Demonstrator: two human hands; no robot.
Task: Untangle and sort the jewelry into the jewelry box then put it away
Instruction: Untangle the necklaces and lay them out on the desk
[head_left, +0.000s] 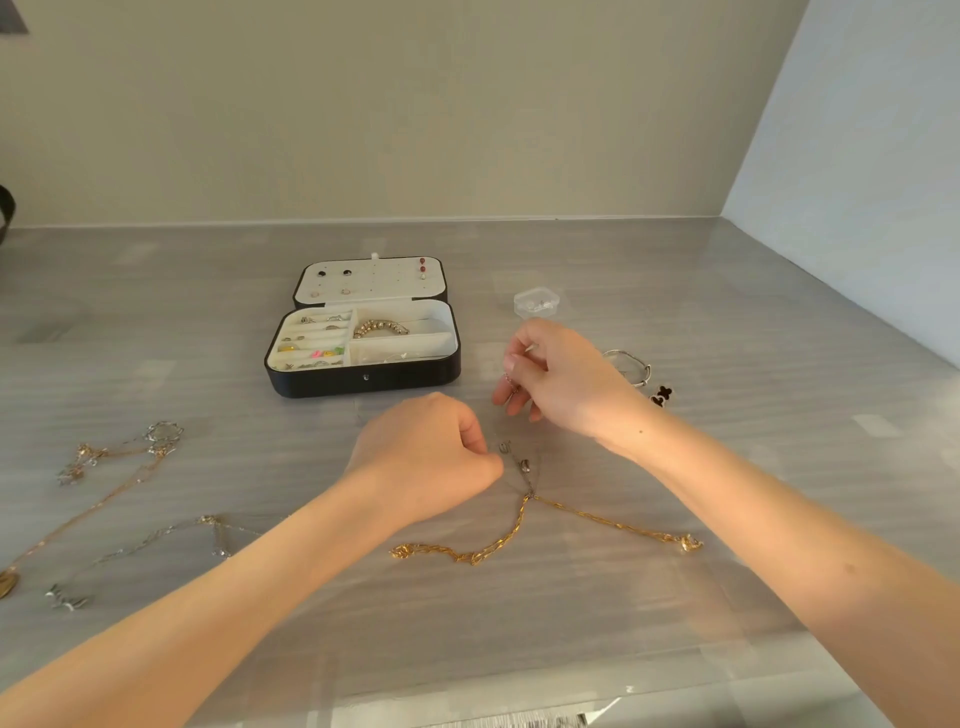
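Note:
The black jewelry box (363, 382) lies open on the table, its white compartments holding earrings, rings and a beaded bracelet (380, 327). In front of me a gold link chain (511, 530) lies in a V, tangled at its top with a thin silver chain (522, 464) carrying small charms. My left hand (426, 457) is curled beside the charms and pinches the thin chain. My right hand (556, 376) is raised above it, thumb and forefinger pinching a fine strand; a ring sits on one finger.
At the left lie a gold and silver tangle (122, 452), a silver chain (156, 540) and a gold pendant (8, 582). A small clear plastic case (536, 302), a silver bangle (628, 366) and a black clover piece (661, 395) lie to the right. Walls stand behind and right.

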